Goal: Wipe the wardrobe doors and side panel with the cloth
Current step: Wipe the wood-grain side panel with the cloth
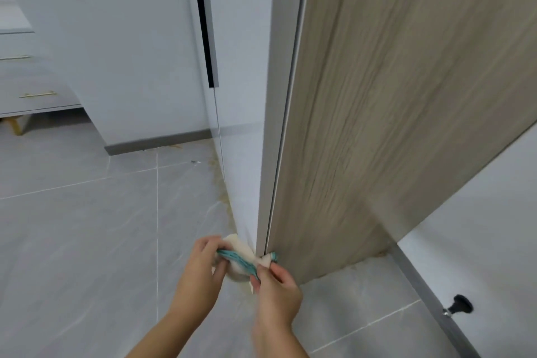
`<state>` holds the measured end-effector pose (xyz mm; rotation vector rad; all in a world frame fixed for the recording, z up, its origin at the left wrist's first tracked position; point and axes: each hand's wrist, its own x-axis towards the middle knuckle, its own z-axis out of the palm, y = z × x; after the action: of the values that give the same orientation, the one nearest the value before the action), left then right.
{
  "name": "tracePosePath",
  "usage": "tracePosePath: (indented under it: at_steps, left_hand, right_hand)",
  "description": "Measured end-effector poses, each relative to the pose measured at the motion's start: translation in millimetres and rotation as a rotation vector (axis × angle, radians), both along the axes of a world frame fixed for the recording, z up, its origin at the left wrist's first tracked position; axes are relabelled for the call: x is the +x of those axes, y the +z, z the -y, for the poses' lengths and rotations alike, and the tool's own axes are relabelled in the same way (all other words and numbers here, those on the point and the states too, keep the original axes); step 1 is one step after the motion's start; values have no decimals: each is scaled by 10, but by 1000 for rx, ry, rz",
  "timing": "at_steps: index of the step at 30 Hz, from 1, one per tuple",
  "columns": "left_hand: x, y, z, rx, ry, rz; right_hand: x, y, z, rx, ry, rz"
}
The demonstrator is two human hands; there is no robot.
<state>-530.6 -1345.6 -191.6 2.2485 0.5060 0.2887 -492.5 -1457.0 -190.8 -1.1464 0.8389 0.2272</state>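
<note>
Left hand (200, 267), right hand (276, 291) grip cloth (241, 256); wood-grain panel (392, 125) ahead, doorstop (460, 304) right

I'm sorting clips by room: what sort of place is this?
Probably a home bedroom: a tall white wardrobe, a white drawer unit with gold handles, and a grey tiled floor.

Both forearms (162, 328) are extended forward and down, side by side. The cloth (242, 256) is pinched at its left end by the left hand (203, 267) and gripped at its right end by the right hand (276, 291), fingers curled.
</note>
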Motion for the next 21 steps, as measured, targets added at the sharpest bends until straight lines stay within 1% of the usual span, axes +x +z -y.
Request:
tracePosePath:
  at_steps: [2,7,9,13,18,21]
  left_hand:
    - [21,459,2,-82,32,38]
    - [66,1678,28,-169,80,137]
    - [61,2239,46,-186,90,199]
    - [108,3319,62,-183,109,330]
    - [187,4741,83,-139,88,510]
    - [233,5494,110,-133,63,610]
  right_hand:
    - [-9,464,13,-64,33,72]
    - [-34,1622,22,-186,62,274]
    - [-34,2140,11,-239,63,376]
    - [39,3167,10,-280,65,562]
    - [109,4585,16,-405,55,969]
    - [135,5360,19,-466,32,1154]
